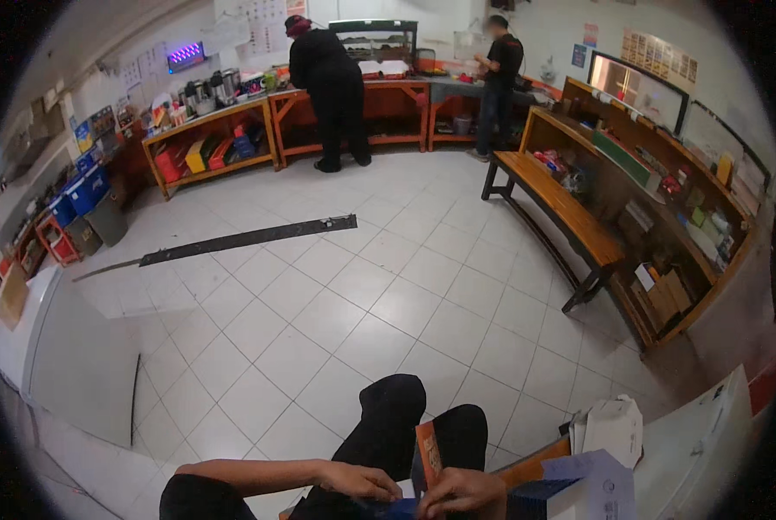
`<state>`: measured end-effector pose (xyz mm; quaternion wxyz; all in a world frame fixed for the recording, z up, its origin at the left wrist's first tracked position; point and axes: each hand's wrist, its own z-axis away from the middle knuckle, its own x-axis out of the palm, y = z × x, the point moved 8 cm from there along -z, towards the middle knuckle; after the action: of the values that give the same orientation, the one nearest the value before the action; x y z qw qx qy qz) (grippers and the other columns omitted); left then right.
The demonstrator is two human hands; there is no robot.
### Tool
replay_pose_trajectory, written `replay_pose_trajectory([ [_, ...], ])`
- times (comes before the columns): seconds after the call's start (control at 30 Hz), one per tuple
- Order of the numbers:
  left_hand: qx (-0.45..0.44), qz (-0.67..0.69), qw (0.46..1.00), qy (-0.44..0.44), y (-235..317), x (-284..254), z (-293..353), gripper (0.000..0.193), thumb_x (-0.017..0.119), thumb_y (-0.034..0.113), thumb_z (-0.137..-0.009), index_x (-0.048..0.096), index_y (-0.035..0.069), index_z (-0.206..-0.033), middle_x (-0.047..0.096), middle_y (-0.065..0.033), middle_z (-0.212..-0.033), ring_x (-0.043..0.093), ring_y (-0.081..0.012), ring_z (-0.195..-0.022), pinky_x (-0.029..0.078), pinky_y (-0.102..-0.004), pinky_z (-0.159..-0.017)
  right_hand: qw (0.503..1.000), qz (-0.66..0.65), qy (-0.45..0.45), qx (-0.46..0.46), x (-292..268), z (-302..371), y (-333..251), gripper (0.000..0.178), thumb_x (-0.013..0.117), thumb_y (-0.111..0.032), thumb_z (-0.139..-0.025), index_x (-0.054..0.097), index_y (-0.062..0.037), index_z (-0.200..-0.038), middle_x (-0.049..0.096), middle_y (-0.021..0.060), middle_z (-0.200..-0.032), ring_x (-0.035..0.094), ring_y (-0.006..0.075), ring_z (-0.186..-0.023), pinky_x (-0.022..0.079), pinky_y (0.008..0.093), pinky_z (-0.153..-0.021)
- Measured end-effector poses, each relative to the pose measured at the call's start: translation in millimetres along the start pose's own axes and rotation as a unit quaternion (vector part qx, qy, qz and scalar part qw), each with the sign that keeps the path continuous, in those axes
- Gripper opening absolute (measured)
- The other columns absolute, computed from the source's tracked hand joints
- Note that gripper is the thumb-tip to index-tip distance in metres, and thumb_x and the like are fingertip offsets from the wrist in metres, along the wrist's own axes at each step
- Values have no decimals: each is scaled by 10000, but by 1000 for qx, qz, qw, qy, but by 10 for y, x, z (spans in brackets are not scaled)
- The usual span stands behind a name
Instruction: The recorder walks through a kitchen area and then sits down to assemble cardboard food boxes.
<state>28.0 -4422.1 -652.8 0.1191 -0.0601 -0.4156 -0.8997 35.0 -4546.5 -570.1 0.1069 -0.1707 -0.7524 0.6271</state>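
Low in the view, above my lap in black trousers, both my hands work close together. My right hand point(464, 492) is closed on a narrow, flat orange-and-dark piece point(427, 449) that stands upright, like a card or folded carton. My left hand point(359, 479) lies just left of it, fingers bent over a blue item point(377, 508) cut off by the lower edge. A bit of white shows between the hands. What the left fingers grip is partly hidden. Beside my right hand is a stack of blue and white flat cartons or papers point(591, 490).
White folded cartons point(609, 429) lie at lower right. A wooden bench point(561, 204) stands before shelving point(665, 199). A long dark strip point(249, 240) lies on the tiled floor. Two people stand at the far counters point(396, 85). A white cabinet point(80, 355) is at left.
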Motion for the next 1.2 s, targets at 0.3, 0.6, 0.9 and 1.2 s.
replay_pose_trajectory([
  [0.3, 248, -52, 921, 297, 992, -552, 792, 210, 595, 63, -890, 633, 22, -1092, 694, -83, -878, 643, -124, -827, 515, -283, -774, 907, 312, 229, 165, -454, -165, -516, 335, 698, -338, -857, 723, -21, -963, 675, 135, -648, 658, 184, -526, 523, 299, -512],
  [0.6, 151, -120, 889, 416, 1077, -812, 926, 221, 603, 14, -808, 705, -2, -1004, 709, -179, -868, 697, -234, -762, 538, -317, -738, 819, 337, 442, 143, -790, -55, -297, 282, 718, -293, -844, 715, -15, -891, 652, 126, -606, 625, 174, -477, 489, 288, -473],
  [0.9, 160, -167, 876, 422, 1167, -765, 817, 311, 583, -26, -867, 495, 11, -1163, 704, -173, -859, 700, -267, -841, 537, -394, -786, 835, 391, 375, 93, -645, -137, -57, 299, 688, -296, -858, 708, -37, -1007, 634, 102, -581, 636, 194, -500, 482, 304, -486],
  [1.2, 323, -102, 794, 504, 1107, -1002, 1064, 715, 715, 210, -848, 257, 46, -1373, 662, -166, -1087, 610, -292, -1097, 462, -461, -921, 894, 239, 266, 270, -913, -41, 127, 245, 486, -308, -984, 546, -71, -958, 626, 161, -613, 670, 283, -579, 515, 375, -509],
])
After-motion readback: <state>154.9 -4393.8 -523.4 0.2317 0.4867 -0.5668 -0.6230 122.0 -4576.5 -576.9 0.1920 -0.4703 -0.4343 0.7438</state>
